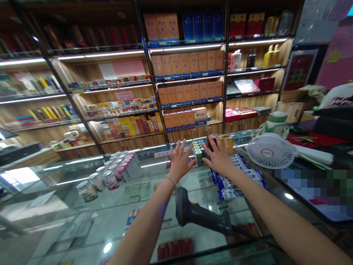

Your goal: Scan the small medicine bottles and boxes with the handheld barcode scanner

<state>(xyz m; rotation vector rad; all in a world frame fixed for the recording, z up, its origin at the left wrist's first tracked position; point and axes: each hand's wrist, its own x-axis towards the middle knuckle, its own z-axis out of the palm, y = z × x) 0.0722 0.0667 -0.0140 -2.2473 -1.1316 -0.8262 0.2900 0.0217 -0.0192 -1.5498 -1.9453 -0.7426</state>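
Note:
Both my arms reach forward over a glass counter (110, 209). My left hand (180, 160) has its fingers spread, just left of a group of small green-and-white cylindrical containers (199, 156). On the other side of them, my right hand (219, 156) is also spread open; whether either hand touches them I cannot tell. Yellow packs (228, 144) stand right behind the right hand. Blue-and-white packets (245, 173) lie in rows beside and under my right forearm. Between my forearms a black barcode scanner (201, 213) rests on the glass.
Clear jars (110, 176) and rows of red-and-white cans (128, 165) stand to the left. A white fan (271, 151) and a green-lidded bottle (275, 123) are at the right. Shelves with orange boxes (190, 94) line the back. A person's white sleeve (338, 97) shows at the far right.

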